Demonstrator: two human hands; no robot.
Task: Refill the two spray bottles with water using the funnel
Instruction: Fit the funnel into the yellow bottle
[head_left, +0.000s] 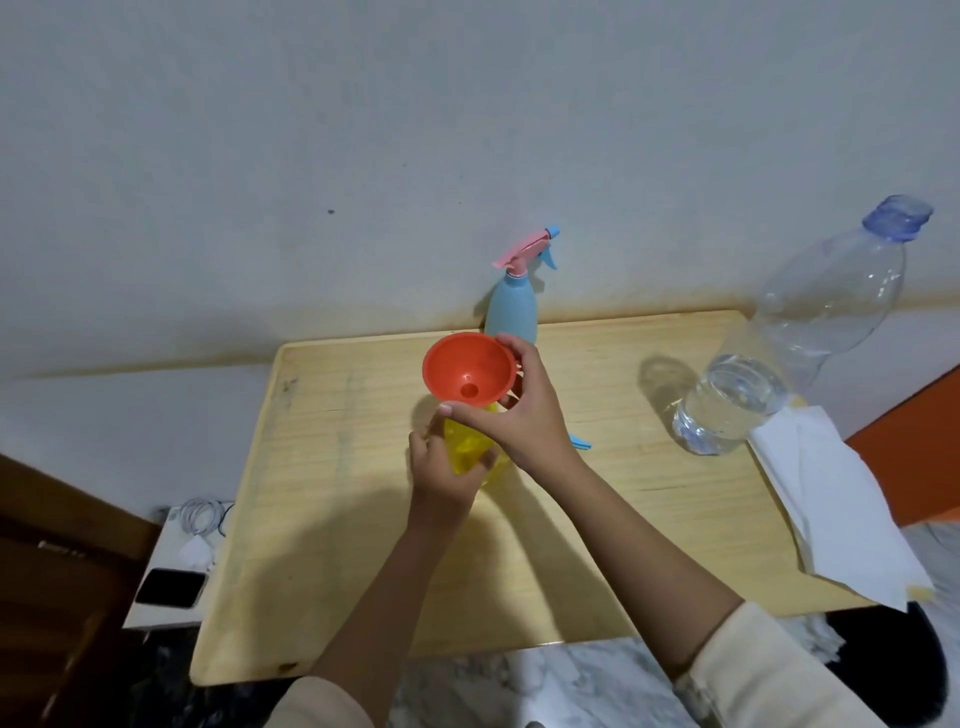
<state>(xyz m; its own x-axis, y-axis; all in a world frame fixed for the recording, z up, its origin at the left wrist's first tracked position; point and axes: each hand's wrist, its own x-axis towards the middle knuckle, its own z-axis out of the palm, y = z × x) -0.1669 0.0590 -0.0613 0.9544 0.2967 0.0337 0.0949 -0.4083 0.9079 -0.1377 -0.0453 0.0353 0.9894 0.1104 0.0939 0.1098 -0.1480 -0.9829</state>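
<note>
Cream sleeves (769, 670) at the near edge, both forearms reaching out over the wooden tabletop (597, 519). Left hand (441, 470) wraps the yellow spray bottle (467, 447) at mid-tabletop, fingers (485, 460) curled around its body; bottle stands upright with no spray head on it. Right hand (519, 410) holds the orange funnel (470, 371) by its rim, thumb on the near edge, fingers on the far-right edge, pinching it. Funnel sits over the yellow bottle's top, tilted slightly toward the camera; whether the spout is seated in the neck cannot be told, hand blocks it. Small blue piece (581, 441) lies on the tabletop just right of the right wrist, mostly hidden. Blue spray bottle (511, 306) with pink and blue trigger head stands upright at the far edge, right behind the funnel, near the wall (363, 156). Large clear water bottle (779, 353), blue cap on, stands at far right, water only in the lower part. White paper towel (831, 499) lies beside it along the right edge, overhanging. Phone (169, 587) and white cable (200, 517) sit on a low white surface left of the tabletop.
</note>
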